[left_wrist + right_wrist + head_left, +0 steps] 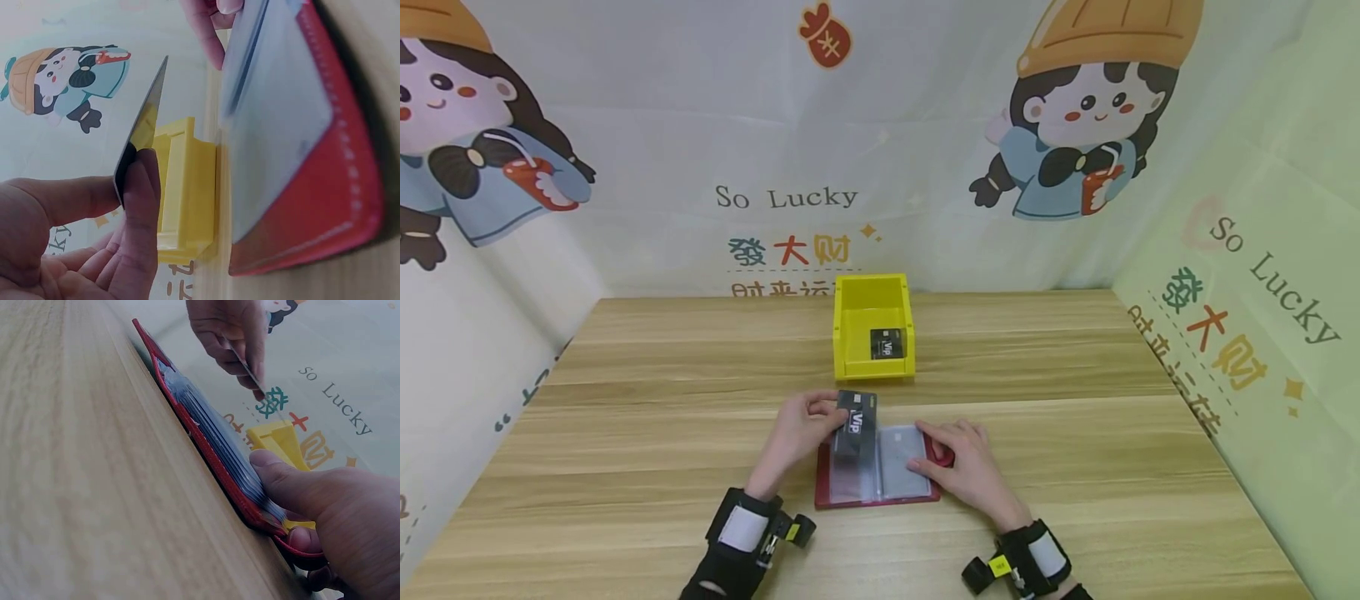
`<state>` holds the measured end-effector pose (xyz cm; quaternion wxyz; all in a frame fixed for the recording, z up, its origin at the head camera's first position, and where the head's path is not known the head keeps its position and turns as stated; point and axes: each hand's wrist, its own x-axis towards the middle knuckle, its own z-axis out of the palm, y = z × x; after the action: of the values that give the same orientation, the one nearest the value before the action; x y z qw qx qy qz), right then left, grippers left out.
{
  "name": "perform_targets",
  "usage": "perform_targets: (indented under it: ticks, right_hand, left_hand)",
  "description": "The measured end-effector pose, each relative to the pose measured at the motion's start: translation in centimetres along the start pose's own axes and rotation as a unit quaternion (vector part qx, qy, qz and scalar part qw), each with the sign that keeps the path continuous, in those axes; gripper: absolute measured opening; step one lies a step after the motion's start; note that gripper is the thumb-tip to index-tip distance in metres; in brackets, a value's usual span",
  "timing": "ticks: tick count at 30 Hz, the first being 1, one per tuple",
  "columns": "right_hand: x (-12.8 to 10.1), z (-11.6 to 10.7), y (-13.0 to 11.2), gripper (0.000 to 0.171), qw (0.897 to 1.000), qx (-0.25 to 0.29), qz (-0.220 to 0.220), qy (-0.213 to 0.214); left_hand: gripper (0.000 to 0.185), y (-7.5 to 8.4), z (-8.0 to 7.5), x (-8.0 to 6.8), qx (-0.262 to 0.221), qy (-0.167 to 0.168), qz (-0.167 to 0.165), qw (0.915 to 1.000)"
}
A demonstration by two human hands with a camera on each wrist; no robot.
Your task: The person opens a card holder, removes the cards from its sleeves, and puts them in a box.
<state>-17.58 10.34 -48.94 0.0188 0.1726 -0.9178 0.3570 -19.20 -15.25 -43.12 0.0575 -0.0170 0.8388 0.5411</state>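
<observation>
**Hands at card holder**

Left hand [801, 429] pinches a flat, glossy black card [857, 425] over the open red card holder [880, 492]. Right hand [962, 462] presses its clear plastic sleeves onto the wood-grain tabletop [625, 433]. Boxy yellow bin [874, 327] behind.

Black VIP card [856, 425] tilted over open red card holder [880, 487], flat on table.

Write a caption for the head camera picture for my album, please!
Left hand pinches a black VIP card over the open red card holder, right hand pressing its page.
</observation>
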Motion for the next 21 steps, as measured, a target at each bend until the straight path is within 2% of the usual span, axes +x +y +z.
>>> perform_targets:
  ticks: [7, 14, 19, 21]
  right_hand:
    - [0.0, 0.0, 0.1, 0.057, 1.000, 0.004, -0.004, 0.000]
    - [0.0, 0.0, 0.1, 0.056, 1.000, 0.001, -0.009, 0.002]
    - [0.0, 0.0, 0.1, 0.056, 1.000, 0.000, -0.014, 0.002]
    - [0.0, 0.0, 0.1, 0.056, 1.000, 0.001, -0.014, 0.004]
  left_hand:
    - [0.042, 1.2, 0.9, 1.7, 0.014, 0.025, 0.034, 0.9990]
    - [0.044, 2.7, 1.4, 3.4, 0.010, 0.017, 0.033, 0.9993]
    - [0.043, 3.5, 1.7, 4.5, 0.017, 0.038, 0.030, 0.9987]
    - [0.042, 3.8, 2.0, 4.9, 0.024, 0.053, 0.040, 0.9975]
